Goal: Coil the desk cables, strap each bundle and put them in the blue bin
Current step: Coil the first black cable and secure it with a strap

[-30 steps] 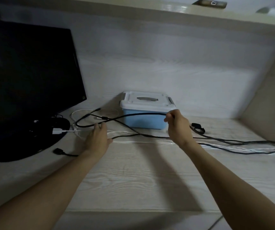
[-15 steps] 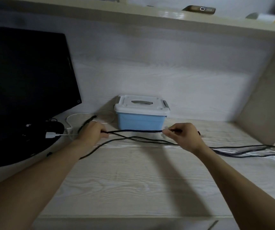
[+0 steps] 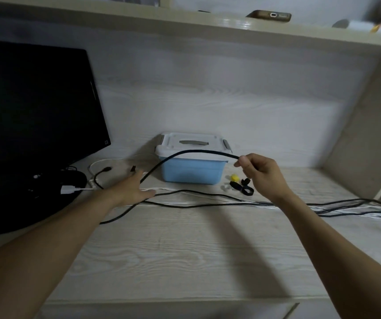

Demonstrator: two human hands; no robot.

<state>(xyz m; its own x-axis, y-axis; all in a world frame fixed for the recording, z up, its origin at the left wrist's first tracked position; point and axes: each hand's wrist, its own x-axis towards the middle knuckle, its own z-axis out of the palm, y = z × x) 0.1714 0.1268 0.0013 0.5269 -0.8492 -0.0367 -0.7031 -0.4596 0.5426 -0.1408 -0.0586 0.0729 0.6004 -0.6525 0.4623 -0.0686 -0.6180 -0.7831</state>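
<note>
right hand [image 3: 262,174] pinched black cable [image 3: 191,153] | left hand [image 3: 132,188] lay open, flat on desk cables [image 3: 208,199], gripping nothing | risk: lifted cable snagging others, tangling

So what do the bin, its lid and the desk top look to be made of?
Blue bin: likely plastic, smooth matte walls with moulded rounded corners. Lid: pale plastic too by the look, with a recessed handle and grey side clips. Desk: light wood-grain surface, probably laminate or veneer over board; the grain pattern repeats on the back panel, so solid wood can't be confirmed.
</note>
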